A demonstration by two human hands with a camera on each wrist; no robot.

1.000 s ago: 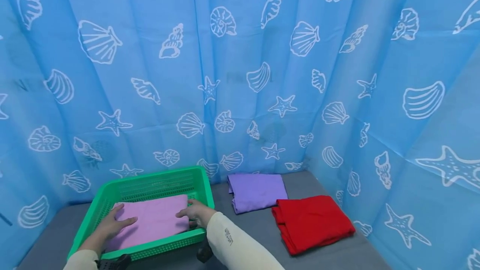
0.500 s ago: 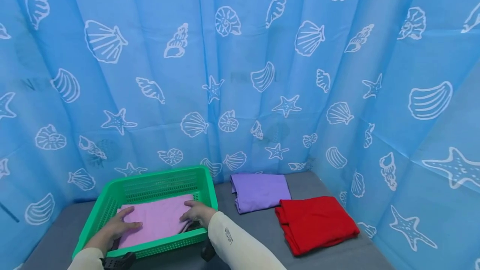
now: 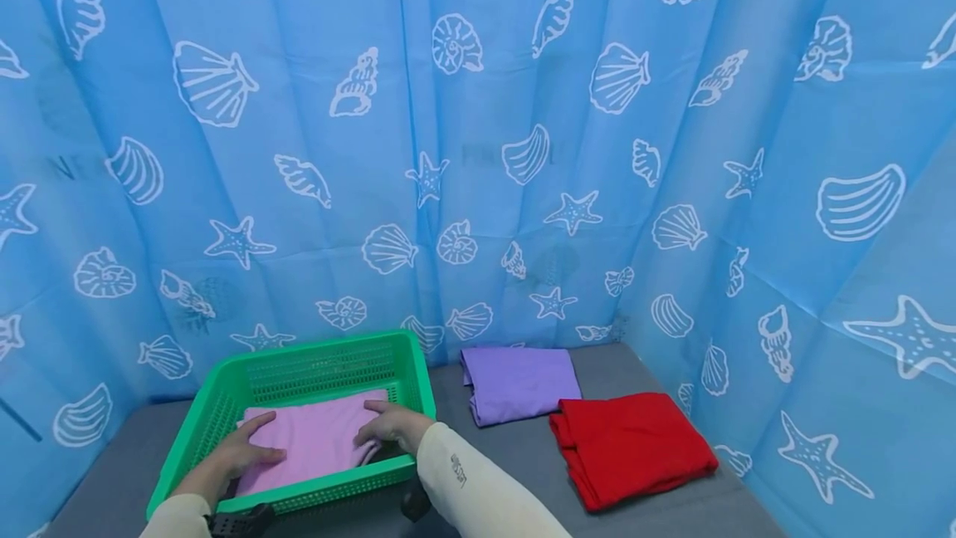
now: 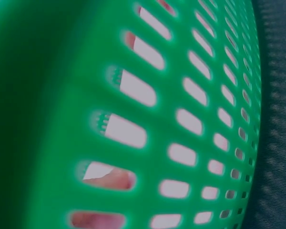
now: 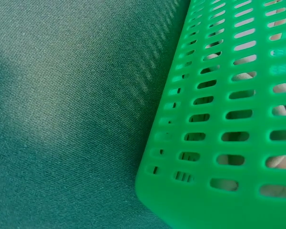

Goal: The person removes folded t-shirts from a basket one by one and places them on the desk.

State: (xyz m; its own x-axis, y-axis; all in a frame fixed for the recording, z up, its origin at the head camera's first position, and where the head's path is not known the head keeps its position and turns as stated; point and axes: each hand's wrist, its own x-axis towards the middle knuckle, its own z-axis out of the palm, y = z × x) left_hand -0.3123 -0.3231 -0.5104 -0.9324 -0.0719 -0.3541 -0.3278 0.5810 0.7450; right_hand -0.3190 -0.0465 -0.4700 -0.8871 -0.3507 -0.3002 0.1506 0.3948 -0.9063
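A folded pink cloth (image 3: pixel 317 442) lies low inside a green plastic basket (image 3: pixel 299 495). My left hand (image 3: pixel 242 451) holds its left side, with the thumb on the upper face. At the right edge, my right hand (image 3: pixel 399 426) grips the cloth, thumb and forefinger over it; cloth layers bunch there. Fingers below the cloth are hidden. Through the slots of the basket wall (image 4: pixel 157 114) in the left wrist view, pink cloth (image 4: pixel 176 188) and a bit of finger (image 4: pixel 117 179) show. The right wrist view has mostly the basket's slotted side (image 5: pixel 214 143).
Right of the basket, a folded purple cloth (image 3: pixel 523 384) and a folded red cloth (image 3: pixel 631 447) lie on the grey surface (image 3: pixel 478 459). A blue curtain (image 3: pixel 478 106) with white shell prints hangs close behind the basket and along the right.
The pink cloth has sunk a little deeper into the basket, with both hands still on its sides. Its right edge has bunched. The whole head view has shifted slightly.
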